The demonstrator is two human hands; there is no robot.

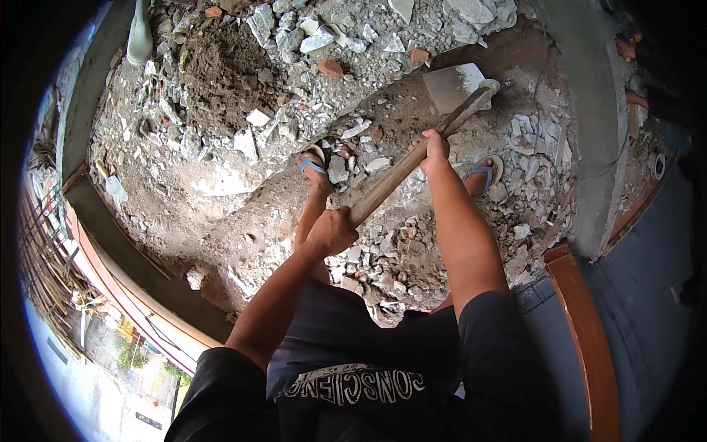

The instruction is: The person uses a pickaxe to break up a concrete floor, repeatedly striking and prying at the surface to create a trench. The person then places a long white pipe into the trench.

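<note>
- A left wall (140,258) and a right wall (600,118) are bordering the ground, and rubble (423,265) is lying between them: gray chunks, white shards and reddish brick pieces (331,68) mixed with loose dirt.
- A mound of dark soil (224,74) is sitting among the debris toward the upper left.
- The hoe (390,182) is slanting across the middle, its blade (445,90) resting over the dirt at the upper right, beyond the feet.
- The left hand (335,230) is clamping the near end of the wooden handle, its fingers wrapping around and hiding the tip.
- The right hand (436,151) is gripping the same handle farther up, nearer the blade.
- The left foot (314,168) and right foot (482,177) are standing in blue-strapped sandals on either side of the handle; the right forearm (464,228) is partly covering the right leg.
- A pale, round-ended object (139,40) is running off the top edge, its kind being hard to tell.
- Dark vignetting is swallowing the outer rim, leaving things beyond the right wall hard to make out.
</note>
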